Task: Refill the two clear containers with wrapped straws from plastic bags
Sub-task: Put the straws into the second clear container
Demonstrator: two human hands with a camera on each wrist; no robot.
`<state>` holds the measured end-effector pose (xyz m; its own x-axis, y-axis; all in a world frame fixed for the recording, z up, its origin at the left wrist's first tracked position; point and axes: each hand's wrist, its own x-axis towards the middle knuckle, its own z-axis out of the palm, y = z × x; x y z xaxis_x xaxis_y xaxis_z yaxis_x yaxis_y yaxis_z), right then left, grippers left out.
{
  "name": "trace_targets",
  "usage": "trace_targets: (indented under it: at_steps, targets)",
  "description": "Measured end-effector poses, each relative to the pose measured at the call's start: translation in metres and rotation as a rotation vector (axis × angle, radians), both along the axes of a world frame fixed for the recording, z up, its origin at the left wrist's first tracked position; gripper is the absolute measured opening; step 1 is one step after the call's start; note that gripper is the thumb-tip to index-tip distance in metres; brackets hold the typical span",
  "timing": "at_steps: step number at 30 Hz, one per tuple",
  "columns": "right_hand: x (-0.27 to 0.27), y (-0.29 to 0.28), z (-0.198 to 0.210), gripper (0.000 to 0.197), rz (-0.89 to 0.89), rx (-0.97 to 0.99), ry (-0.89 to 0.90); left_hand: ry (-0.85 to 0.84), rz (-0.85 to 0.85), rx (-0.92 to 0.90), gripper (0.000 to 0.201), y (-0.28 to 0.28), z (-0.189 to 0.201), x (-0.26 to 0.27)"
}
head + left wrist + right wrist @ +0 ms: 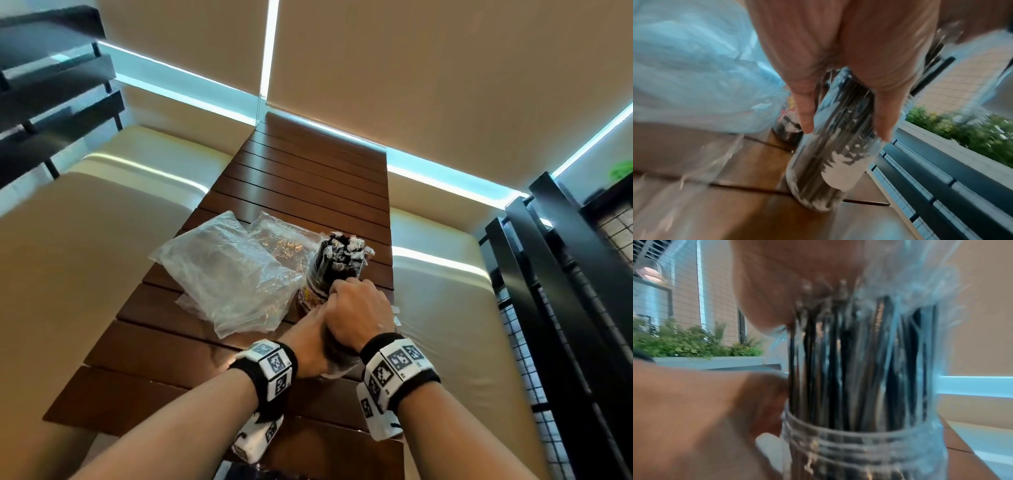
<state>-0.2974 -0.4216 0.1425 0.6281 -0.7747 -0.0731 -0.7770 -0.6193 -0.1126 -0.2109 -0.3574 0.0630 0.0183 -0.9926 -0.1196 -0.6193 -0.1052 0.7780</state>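
Empty bags [226, 274] lie at the desk's [164, 356] left. The left hand [310, 342] curls round the near container [826, 170], steadying it. Right hand [356, 317] clutches straws [855, 361] standing in its mouth. Behind, the far container [334, 270] looks full; only this one seems left.
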Motion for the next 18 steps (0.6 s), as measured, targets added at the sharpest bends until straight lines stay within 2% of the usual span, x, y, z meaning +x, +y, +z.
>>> trace_targets:
  at_steps: [2, 4, 6, 7, 8, 10, 11, 12, 14, 16, 18]
  targets:
    - [-0.008, -0.006, -0.003, 0.026, -0.017, -0.009, 0.015, -0.208, -0.064, 0.008, 0.05, 0.0, 0.013, 0.009]
    - [-0.009, -0.007, -0.003, 0.025, -0.037, -0.004, 0.024, -0.303, 0.014, -0.082, 0.028, 0.002, 0.033, 0.025]
    - [-0.006, -0.006, 0.0, 0.028, -0.04, -0.006, 0.065, -0.391, 0.196, -0.238, 0.023, 0.007, 0.049, 0.05]
    - [-0.004, -0.006, 0.003, 0.032, -0.045, -0.03, 0.083, -0.447, 0.286, -0.318, 0.027, 0.01, 0.053, 0.064]
    - [-0.001, -0.005, 0.007, 0.037, -0.052, -0.076, 0.088, -0.516, 0.338, -0.331, 0.043, 0.014, 0.053, 0.077]
    - [0.006, 0.001, 0.018, 0.044, -0.048, -0.208, 0.046, -0.618, 0.339, -0.122, 0.088, 0.022, 0.041, 0.102]
    - [0.011, 0.005, 0.023, 0.043, -0.022, -0.272, 0.0, -0.632, 0.313, 0.019, 0.1, 0.025, 0.031, 0.113]
    - [0.018, 0.011, 0.028, 0.039, 0.022, -0.32, -0.054, -0.624, 0.287, 0.151, 0.101, 0.028, 0.021, 0.121]
    - [0.035, 0.022, 0.032, 0.03, 0.141, -0.339, -0.153, -0.579, 0.219, 0.303, 0.078, 0.034, 0.004, 0.131]
    - [0.054, 0.029, 0.027, 0.026, 0.245, -0.243, -0.205, -0.564, 0.115, 0.381, 0.054, 0.042, -0.005, 0.133]
    - [0.073, 0.035, 0.011, 0.03, 0.31, -0.115, -0.172, -0.538, -0.014, 0.484, 0.052, 0.053, -0.006, 0.127]
